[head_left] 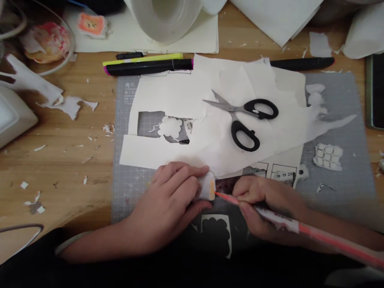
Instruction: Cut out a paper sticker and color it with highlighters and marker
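A small white paper piece [206, 187] with an orange-coloured strip along its right edge is held down under the fingers of my left hand [168, 196]. Pinched in my right hand [264, 204] is an orange-red marker pen [279, 220], its tip touching the coloured edge of that piece. Large white paper sheets [168, 92] lie just beyond my hands, one with a cut-out window. On top of them rest scissors [231, 108] with black handles, blades slightly apart. Below my left hand is a scallop-edged paper offcut [229, 236].
A grey cutting mat [354, 192] lies beneath the sheets. Black [150, 67] and yellow [162, 58] markers line its far edge. A white roll [144, 24] stands at the back, and a phone [376, 92] at the right. Paper scraps [60, 98] litter the wooden table [69, 160].
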Motion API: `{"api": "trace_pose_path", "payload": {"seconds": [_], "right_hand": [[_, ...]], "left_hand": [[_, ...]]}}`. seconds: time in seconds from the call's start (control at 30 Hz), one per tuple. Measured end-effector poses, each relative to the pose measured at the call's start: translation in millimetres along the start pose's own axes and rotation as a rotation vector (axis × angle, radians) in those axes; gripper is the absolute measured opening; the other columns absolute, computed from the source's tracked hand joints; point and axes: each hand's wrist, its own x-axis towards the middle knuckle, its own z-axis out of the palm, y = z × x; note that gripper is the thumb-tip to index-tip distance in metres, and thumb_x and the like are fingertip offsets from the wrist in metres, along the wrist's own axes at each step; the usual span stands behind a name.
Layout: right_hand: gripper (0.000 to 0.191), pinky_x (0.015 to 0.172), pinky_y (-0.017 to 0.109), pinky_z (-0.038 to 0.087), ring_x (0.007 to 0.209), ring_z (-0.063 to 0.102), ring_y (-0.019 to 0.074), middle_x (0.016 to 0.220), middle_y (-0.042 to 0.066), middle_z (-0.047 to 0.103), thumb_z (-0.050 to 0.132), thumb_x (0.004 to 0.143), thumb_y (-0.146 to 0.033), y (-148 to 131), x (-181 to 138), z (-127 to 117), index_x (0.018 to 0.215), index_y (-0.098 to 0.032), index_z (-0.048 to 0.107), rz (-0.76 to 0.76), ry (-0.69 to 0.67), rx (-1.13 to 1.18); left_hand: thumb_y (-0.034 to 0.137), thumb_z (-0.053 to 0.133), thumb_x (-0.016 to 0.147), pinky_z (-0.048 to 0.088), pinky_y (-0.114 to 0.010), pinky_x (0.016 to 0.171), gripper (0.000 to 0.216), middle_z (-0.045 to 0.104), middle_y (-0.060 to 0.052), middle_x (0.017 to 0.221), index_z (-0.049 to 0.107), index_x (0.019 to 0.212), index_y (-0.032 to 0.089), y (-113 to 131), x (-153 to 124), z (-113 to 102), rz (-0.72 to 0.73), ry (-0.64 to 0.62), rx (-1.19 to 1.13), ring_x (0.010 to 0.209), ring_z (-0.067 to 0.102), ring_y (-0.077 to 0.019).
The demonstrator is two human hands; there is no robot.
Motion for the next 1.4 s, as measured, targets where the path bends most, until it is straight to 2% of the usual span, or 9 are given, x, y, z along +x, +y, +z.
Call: {"api": "trace_pose_path", "payload": {"seconds": [0.1,0.23,0.3,0.43,0.6,0.8,0.9,1.2,1.4], "right_hand": [[0.019,0.048,0.019,0.043,0.052,0.057,0.009,0.057,0.0,0.06,0.044,0.078,-0.014,0,-2,2,0.062,-0.018,0.054,-0.043,0.099,-0.016],[0.021,0.045,0.019,0.04,0.052,0.056,0.0086,0.06,0.001,0.062,0.046,0.079,-0.014,1,-2,1,0.058,-0.018,0.051,-0.02,0.019,-0.009],[0.017,0.046,0.019,0.041,0.052,0.056,0.0084,0.059,0.0,0.06,0.046,0.079,-0.015,2,-2,1,0.063,-0.018,0.053,-0.081,0.092,0.014],[0.018,0.045,0.018,0.039,0.05,0.055,0.0074,0.058,-0.002,0.058,0.048,0.078,-0.012,2,-1,1,0.063,-0.019,0.054,-0.051,0.036,-0.002],[0.013,0.049,0.017,0.041,0.054,0.056,0.0072,0.061,-0.001,0.059,0.046,0.078,-0.012,1,-2,3,0.068,-0.018,0.053,-0.107,0.141,0.035],[0.015,0.046,0.02,0.041,0.051,0.053,0.0081,0.059,-0.001,0.058,0.046,0.078,-0.013,3,-5,8,0.065,-0.019,0.048,-0.116,0.119,0.045],[0.018,0.047,0.019,0.04,0.051,0.052,0.0077,0.058,-0.002,0.057,0.046,0.079,-0.014,3,-5,9,0.062,-0.019,0.046,-0.049,0.126,0.063],[0.017,0.047,0.017,0.044,0.055,0.059,0.0083,0.058,0.0,0.06,0.046,0.077,-0.012,-2,2,-2,0.063,-0.017,0.054,-0.069,0.123,0.022],[0.014,0.046,0.018,0.042,0.052,0.055,0.0075,0.059,-0.002,0.059,0.047,0.078,-0.015,2,-4,5,0.065,-0.018,0.051,-0.093,0.125,0.069]], "left_hand": [[0.024,0.058,0.086,0.043,-0.038,0.083,0.019,0.062,-0.007,0.113,0.043,0.076,0.019,0,0,0,-0.002,-0.001,0.002,0.098,0.053,-0.0219],[0.024,0.058,0.086,0.043,-0.038,0.083,0.019,0.062,-0.007,0.113,0.043,0.076,0.019,0,0,0,-0.002,0.005,0.004,0.098,0.053,-0.022],[0.024,0.058,0.086,0.043,-0.038,0.083,0.019,0.062,-0.007,0.113,0.043,0.076,0.018,0,1,0,0.003,0.005,0.003,0.098,0.053,-0.0218],[0.024,0.059,0.085,0.043,-0.038,0.083,0.02,0.062,-0.007,0.113,0.043,0.076,0.018,1,0,-1,0.001,0.0,0.005,0.099,0.053,-0.0218],[0.023,0.059,0.085,0.043,-0.038,0.083,0.019,0.062,-0.007,0.113,0.043,0.076,0.018,1,0,-2,0.002,-0.006,0.002,0.097,0.053,-0.0216],[0.023,0.059,0.085,0.043,-0.038,0.082,0.018,0.063,-0.007,0.113,0.044,0.076,0.019,-1,2,-1,-0.004,-0.001,0.002,0.097,0.054,-0.0216],[0.023,0.059,0.085,0.044,-0.038,0.083,0.018,0.063,-0.007,0.113,0.044,0.076,0.019,0,2,-1,-0.007,-0.005,0.003,0.098,0.054,-0.0219],[0.024,0.061,0.084,0.044,-0.039,0.082,0.018,0.064,-0.007,0.112,0.046,0.075,0.018,1,2,-1,-0.006,0.01,-0.001,0.097,0.055,-0.022],[0.024,0.06,0.084,0.043,-0.038,0.082,0.019,0.063,-0.007,0.113,0.044,0.075,0.018,0,2,-1,-0.006,-0.006,-0.002,0.098,0.054,-0.0219]]}}
